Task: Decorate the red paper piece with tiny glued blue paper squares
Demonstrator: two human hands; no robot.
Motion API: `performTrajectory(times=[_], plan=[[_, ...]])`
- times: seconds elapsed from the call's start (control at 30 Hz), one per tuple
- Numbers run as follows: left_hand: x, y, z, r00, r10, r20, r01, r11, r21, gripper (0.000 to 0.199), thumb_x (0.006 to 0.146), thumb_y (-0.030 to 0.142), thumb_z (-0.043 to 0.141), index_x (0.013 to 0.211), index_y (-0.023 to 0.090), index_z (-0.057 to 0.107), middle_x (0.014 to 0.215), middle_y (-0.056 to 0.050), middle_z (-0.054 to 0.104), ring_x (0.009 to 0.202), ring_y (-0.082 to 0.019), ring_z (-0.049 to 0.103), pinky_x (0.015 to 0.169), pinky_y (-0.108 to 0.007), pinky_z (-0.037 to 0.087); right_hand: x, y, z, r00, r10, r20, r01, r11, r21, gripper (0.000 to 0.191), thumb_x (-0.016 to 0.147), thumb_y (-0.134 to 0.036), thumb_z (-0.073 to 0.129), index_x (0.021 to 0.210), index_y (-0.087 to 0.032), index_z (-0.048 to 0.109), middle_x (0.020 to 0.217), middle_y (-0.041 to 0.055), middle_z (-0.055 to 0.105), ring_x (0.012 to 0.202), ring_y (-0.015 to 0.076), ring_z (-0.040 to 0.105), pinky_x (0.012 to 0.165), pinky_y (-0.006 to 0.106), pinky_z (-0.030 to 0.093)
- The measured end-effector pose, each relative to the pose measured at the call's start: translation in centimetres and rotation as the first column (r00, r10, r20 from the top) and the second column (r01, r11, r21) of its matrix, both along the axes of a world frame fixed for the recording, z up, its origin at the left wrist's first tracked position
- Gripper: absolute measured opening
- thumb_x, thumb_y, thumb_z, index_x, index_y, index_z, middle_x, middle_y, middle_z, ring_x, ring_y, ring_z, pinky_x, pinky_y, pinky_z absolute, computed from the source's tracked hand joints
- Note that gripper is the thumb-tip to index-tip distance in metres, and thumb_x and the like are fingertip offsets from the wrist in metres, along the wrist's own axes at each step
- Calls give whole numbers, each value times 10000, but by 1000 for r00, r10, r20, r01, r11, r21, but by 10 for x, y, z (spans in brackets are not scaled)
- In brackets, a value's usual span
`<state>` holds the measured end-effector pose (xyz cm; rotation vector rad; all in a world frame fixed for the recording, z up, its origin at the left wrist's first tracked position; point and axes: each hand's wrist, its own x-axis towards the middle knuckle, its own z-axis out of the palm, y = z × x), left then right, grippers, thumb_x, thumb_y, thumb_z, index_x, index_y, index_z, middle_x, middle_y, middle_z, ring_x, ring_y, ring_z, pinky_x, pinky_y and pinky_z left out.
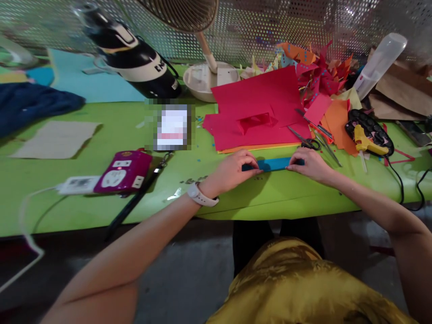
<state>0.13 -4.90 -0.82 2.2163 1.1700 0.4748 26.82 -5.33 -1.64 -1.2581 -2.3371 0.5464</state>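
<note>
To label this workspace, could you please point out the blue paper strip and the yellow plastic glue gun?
Blue paper strip (275, 164), head view: exposed middle of its length.
Yellow plastic glue gun (366, 144), head view: middle of its body.

Through my feed I see, on the green table (111, 119), a black bottle (148, 78) just beside a fan (207, 54), a purple socket block (126, 171) with a white adapter (81, 185) against its left side, a dark blue cloth (33, 105) at far left, and a perforated metal panel (256, 31) behind them.
</note>
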Motion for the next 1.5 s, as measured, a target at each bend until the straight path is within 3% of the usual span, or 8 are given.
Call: performTrajectory(times=[0.4,0.63,0.73,0.8,0.9,0.97,1.23,1.5], plan=[[-11,-9,-9,998,11,-60,2,975,220,388,918,508,431,851,172,614,942,-93,605,887,-230,590,822,-398,480,-1,-2,-1,998,-59,10,59,997,-41,121,793,-277,695,730,-176,670,755,37,639,760,175,577,710,290,416],[-10,-9,-7,970,150,-192,-70,925,373,370,931,481,421,836,187,624,957,-109,624,911,-263,601,835,-435,480,-5,-3,1,989,-147,18,148,985,-87,125,783,-283,693,728,-175,666,767,38,631,740,167,573,684,281,417],[-2,-9,-3,955,222,-197,-112,884,454,363,954,438,380,980,191,644,1126,-126,634,1038,-287,592,915,-459,446,-9,1,-2,979,-205,17,205,976,-70,119,779,-277,698,730,-173,669,777,40,634,743,167,571,682,281,411],[8,-11,-4,964,180,-196,-65,874,482,418,976,420,315,1175,184,597,1324,-127,564,1187,-290,534,1013,-469,380,-10,4,-4,975,-222,17,223,973,-54,117,777,-275,701,731,-171,671,779,42,636,755,171,571,685,283,406],[23,-18,-10,956,-70,-286,192,885,424,601,971,515,236,1421,144,379,1496,-146,390,1396,-272,319,1137,-456,216,-9,9,-5,975,-222,12,222,974,-46,108,776,-272,698,733,-176,675,777,37,635,742,165,567,679,279,407],[31,-20,-15,925,-151,-349,282,887,365,745,928,625,208,1493,140,228,1545,-153,286,1443,-267,207,1167,-467,86,-7,11,-6,975,-222,5,222,974,-43,110,777,-272,693,729,-176,673,773,36,634,728,160,565,673,276,410],[42,-9,-18,883,-186,-431,274,950,151,890,865,729,191,1518,128,130,1582,-139,143,1465,-280,86,1160,-446,-26,0,15,-10,973,-227,-42,226,974,-28,157,782,-316,676,709,-179,655,770,40,644,708,161,569,665,280,424],[39,-4,-17,876,-225,-427,306,943,130,867,865,730,184,1519,163,133,1585,-104,145,1465,-239,112,1160,-414,-43,0,14,-8,974,-225,-30,225,974,-16,118,786,-271,672,724,-172,654,781,44,637,732,166,577,696,284,425]])
